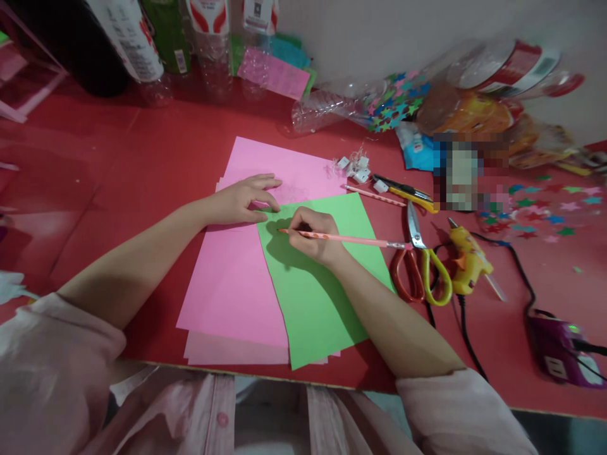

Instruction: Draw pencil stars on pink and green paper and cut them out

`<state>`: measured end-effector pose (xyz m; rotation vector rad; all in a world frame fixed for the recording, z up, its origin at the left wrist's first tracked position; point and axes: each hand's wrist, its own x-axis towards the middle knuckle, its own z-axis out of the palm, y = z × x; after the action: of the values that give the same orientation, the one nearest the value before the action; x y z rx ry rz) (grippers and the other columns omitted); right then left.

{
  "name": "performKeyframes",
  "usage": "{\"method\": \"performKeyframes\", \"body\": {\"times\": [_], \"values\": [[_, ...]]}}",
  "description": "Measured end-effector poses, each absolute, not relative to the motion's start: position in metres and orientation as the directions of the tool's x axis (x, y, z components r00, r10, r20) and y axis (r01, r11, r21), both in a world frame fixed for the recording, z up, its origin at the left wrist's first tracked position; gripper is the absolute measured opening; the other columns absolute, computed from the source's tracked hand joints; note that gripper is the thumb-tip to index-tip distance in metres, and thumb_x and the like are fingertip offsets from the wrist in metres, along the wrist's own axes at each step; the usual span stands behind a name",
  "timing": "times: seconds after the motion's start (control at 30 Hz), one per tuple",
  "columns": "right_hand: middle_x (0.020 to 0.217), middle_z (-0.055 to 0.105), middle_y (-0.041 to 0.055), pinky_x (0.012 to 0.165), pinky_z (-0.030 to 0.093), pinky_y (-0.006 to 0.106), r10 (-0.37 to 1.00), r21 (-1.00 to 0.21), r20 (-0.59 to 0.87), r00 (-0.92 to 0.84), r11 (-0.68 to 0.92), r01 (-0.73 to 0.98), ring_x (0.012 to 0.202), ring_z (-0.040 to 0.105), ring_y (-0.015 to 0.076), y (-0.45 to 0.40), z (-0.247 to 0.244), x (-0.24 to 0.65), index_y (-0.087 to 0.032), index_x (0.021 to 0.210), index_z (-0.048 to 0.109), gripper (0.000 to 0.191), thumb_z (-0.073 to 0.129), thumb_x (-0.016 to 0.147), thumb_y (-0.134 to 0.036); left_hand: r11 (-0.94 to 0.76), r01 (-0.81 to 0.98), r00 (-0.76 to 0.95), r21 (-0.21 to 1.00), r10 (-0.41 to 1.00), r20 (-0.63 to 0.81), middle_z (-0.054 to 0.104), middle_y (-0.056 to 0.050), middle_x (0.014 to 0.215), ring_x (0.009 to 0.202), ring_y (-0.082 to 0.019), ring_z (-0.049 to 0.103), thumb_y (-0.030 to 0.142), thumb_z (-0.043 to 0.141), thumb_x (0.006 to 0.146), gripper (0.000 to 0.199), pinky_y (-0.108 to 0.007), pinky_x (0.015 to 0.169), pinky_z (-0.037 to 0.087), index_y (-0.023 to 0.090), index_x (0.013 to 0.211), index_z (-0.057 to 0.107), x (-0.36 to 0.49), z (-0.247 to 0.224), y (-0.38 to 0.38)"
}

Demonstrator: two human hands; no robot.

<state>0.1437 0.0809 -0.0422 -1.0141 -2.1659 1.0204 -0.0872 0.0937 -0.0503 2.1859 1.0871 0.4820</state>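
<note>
Red table (pixel 109 164). Pink sheets (pixel 232 272), stacked at near edge. Green sheet (pixel 317 309), askew on top, toward right. Left hand (pixel 239 201): fingers loosely spread, fingertips by green sheet's upper left corner; palm down, forearm slanting in. Right hand (pixel 313 230): fingers curled tight round pencil (pixel 351 238), over green sheet; tip contact unclear from here.

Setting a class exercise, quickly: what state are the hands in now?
Left hand: open, over pink paper.
Right hand: closed, holding a pink pencil.
</note>
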Motion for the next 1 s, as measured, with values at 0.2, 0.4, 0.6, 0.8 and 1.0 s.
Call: {"method": "performKeyframes", "body": {"times": [0.2, 0.4, 0.6, 0.8, 1.0], "values": [[0.055, 0.047, -0.0051, 0.051, 0.029, 0.025, 0.792, -0.813, 0.138, -0.595, 0.434, 0.388, 0.051, 0.04, 0.0094, 0.08, -0.041, 0.143, -0.022, 0.06, 0.044, 0.011, 0.051, 0.066, -0.015, -0.444, 0.574, 0.593, 0.688, 0.805, 0.024, 0.037, -0.005, 0.157, 0.149, -0.028, 0.022, 0.029, 0.061, 0.086, 0.026, -0.049, 0.12, 0.023, 0.024, 0.109, 0.071, -0.087, -0.05, 0.094], [0.054, 0.048, -0.0054, 0.049, 0.029, 0.024, 0.843, -0.901, 0.076, -0.532, 0.287, 0.325, 0.05, 0.039, 0.0091, 0.084, -0.039, 0.144, -0.022, 0.06, 0.047, 0.009, 0.053, 0.065, -0.018, -0.464, 0.566, 0.606, 0.682, 0.795, 0.037, 0.036, -0.005, 0.158, 0.149, -0.028, 0.022, 0.028, 0.062, 0.086, 0.027, -0.05, 0.12, 0.023, 0.024, 0.11, 0.071, -0.089, -0.052, 0.096], [0.052, 0.054, -0.0054, 0.043, 0.03, 0.021, 0.934, -0.987, -0.023, -0.357, 0.035, 0.157, 0.045, 0.043, 0.0079, 0.09, -0.042, 0.139, -0.022, 0.066, 0.049, 0.01, 0.058, 0.069, -0.024, -0.489, 0.573, 0.625, 0.657, 0.78, 0.035, 0.034, -0.007, 0.159, 0.149, -0.029, 0.023, 0.026, 0.06, 0.086, 0.035, -0.05, 0.119, 0.023, 0.024, 0.119, 0.068, -0.088, -0.051, 0.097], [0.05, 0.051, -0.0062, 0.038, 0.029, 0.021, 0.917, -0.996, -0.082, -0.391, -0.057, 0.074, 0.039, 0.042, 0.0073, 0.086, 0.0, 0.143, -0.023, 0.072, 0.045, 0.024, 0.051, 0.087, -0.041, -0.487, 0.582, 0.632, 0.651, 0.775, 0.015, 0.034, -0.005, 0.159, 0.149, -0.027, 0.023, 0.022, 0.06, 0.083, 0.035, -0.048, 0.12, 0.024, 0.025, 0.117, 0.07, -0.089, -0.049, 0.098], [0.057, 0.054, -0.0044, 0.043, 0.031, 0.022, 0.823, -0.967, -0.071, -0.563, 0.082, 0.242, 0.047, 0.045, 0.0072, 0.098, 0.013, 0.163, -0.019, 0.072, 0.055, 0.013, 0.067, 0.071, -0.021, -0.482, 0.554, 0.659, 0.679, 0.752, -0.004, 0.031, -0.005, 0.16, 0.15, -0.028, 0.019, 0.016, 0.058, 0.082, 0.037, -0.05, 0.121, 0.019, 0.026, 0.115, 0.071, -0.093, -0.051, 0.1]]}}
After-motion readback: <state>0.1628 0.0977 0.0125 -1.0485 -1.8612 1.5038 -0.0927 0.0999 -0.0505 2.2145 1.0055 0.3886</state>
